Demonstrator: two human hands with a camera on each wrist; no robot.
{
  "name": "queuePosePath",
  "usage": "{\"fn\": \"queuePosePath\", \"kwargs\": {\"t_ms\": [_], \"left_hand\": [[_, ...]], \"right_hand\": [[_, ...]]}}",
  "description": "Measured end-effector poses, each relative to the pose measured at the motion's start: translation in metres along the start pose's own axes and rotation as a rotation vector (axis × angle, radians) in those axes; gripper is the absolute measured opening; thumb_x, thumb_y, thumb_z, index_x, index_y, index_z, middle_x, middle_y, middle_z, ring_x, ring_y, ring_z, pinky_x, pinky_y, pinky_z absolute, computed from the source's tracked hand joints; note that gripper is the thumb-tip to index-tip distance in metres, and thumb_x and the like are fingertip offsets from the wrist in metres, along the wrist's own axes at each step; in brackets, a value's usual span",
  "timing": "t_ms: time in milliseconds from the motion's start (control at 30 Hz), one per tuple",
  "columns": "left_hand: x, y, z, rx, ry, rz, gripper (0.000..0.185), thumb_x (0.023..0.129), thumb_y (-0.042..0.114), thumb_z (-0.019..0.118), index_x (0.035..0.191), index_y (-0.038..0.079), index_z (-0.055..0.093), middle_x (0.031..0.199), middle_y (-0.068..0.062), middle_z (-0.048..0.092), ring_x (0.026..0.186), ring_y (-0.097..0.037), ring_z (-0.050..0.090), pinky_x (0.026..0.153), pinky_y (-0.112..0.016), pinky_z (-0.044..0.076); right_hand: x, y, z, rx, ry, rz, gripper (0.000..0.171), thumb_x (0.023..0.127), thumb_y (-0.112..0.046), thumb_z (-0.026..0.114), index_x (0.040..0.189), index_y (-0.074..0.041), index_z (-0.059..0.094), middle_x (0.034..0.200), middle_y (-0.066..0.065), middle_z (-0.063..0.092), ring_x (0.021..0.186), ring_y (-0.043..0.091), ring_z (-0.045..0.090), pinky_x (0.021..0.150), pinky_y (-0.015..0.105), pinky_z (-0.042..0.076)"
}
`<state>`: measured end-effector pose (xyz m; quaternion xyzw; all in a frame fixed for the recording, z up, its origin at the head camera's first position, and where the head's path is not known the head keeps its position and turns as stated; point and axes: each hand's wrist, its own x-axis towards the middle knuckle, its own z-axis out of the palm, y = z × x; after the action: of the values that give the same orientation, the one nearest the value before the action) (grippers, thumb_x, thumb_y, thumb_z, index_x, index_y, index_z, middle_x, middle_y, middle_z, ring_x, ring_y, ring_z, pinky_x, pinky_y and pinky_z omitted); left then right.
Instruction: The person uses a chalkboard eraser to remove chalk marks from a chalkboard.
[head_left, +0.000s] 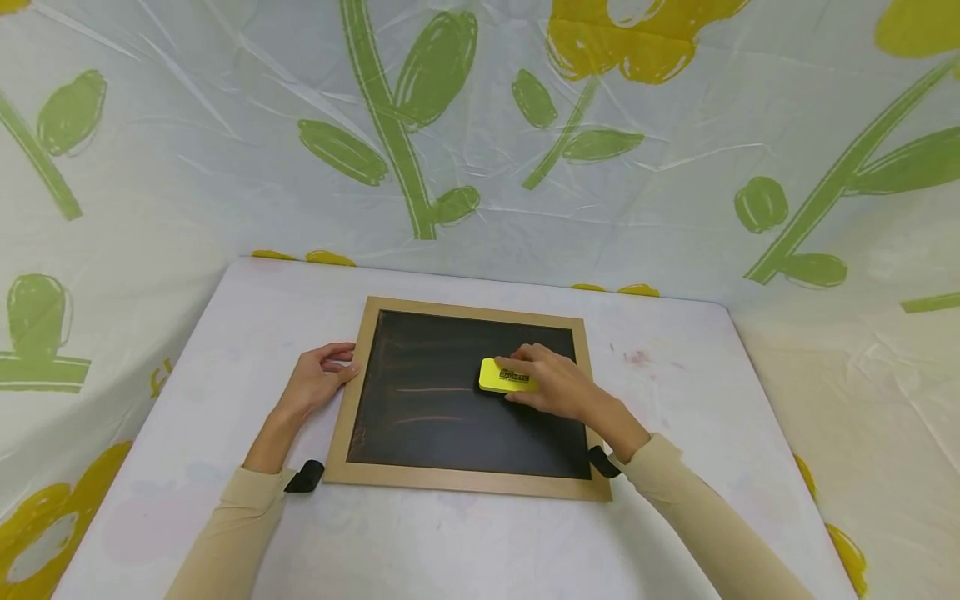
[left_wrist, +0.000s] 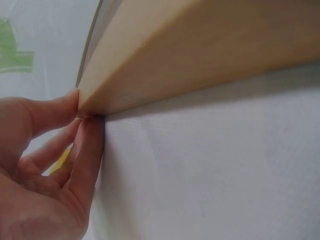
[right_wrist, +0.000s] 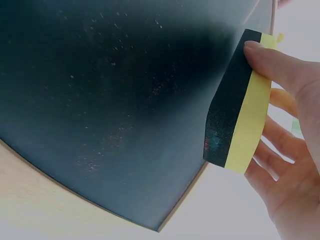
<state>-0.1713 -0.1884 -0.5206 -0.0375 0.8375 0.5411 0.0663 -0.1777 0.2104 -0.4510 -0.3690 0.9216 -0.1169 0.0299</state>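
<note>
Now the right hand (head_left: 558,385) grips the yellow eraser (head_left: 504,377) on the chalkboard (head_left: 450,417), right of centre on the desk (head_left: 675,500). The left hand (head_left: 318,381), fingers relaxed, steadies the frame's left edge. Flat, overlapping strokes should best clear the faint orange lines (head_left: 435,390).

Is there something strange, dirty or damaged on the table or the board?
Faint orange chalk lines remain on the chalkboard, left of the yellow eraser held by the right hand. A reddish smudge marks the table right of the frame. Nothing appears damaged.
</note>
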Motion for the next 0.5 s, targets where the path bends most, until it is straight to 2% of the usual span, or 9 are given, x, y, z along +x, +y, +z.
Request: {"fn": "queuePosePath", "kwargs": {"t_ms": [267,500], "left_hand": [[-0.0004,-0.0008,0.0002,-0.007,-0.002,-0.008,0.046,0.098,0.009,0.07,0.139,-0.006,0.058,0.126,-0.026,0.064,0.104,-0.032,0.064,0.074,-0.018,0.048],[-0.0007,-0.0007,-0.001,-0.016,-0.012,-0.006,0.047,0.098,0.01,0.07,0.14,-0.006,0.057,0.128,-0.026,0.064,0.106,-0.033,0.064,0.075,-0.018,0.048]], "right_hand": [[-0.0048,-0.0057,0.005,0.026,-0.033,0.012,0.06,0.087,-0.031,0.084,0.14,-0.012,0.065,0.122,0.013,0.066,0.103,0.025,0.061,0.086,0.039,0.056],[-0.0065,-0.0082,0.0083,0.025,-0.024,0.006,0.06,0.087,-0.031,0.085,0.14,-0.011,0.065,0.12,0.013,0.065,0.1,0.023,0.06,0.082,0.037,0.055]]}}
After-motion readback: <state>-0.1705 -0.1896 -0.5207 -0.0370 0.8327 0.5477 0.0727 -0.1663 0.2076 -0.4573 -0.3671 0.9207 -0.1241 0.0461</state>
